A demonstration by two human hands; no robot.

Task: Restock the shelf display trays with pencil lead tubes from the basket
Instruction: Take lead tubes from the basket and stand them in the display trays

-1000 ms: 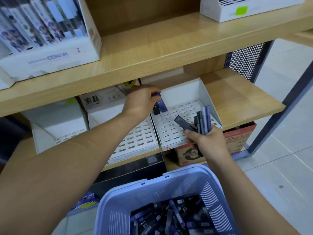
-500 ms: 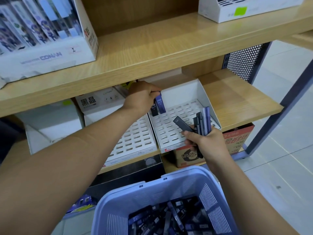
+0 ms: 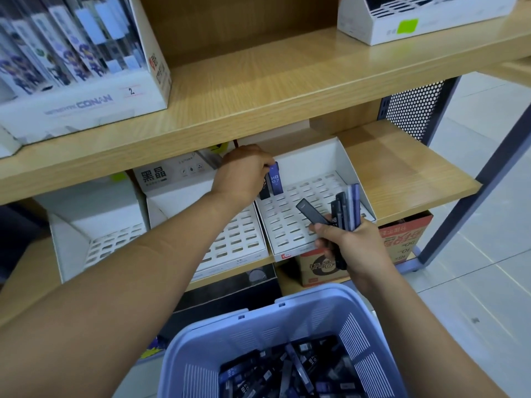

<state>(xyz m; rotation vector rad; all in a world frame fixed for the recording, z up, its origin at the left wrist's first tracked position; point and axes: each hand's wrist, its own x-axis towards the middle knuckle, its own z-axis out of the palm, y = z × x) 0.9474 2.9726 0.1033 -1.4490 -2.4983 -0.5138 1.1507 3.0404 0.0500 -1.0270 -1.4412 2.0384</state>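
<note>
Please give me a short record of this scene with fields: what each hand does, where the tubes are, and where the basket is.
left hand: pinches the top of a blue tube marked HB 0.7, upright at the back left corner of the right tray
dark tube: stands beside the blue tube, partly hidden by the left hand
right hand: holds a bundle of tubes over the front of the right tray
basket: below the hands, many loose tubes inside

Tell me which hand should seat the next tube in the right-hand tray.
Left. The left hand pinches the blue HB tube over the tray's back-left slots. The right hand is full, gripping a bundle of tubes in front of the tray, so it probably serves better as supply.
</note>
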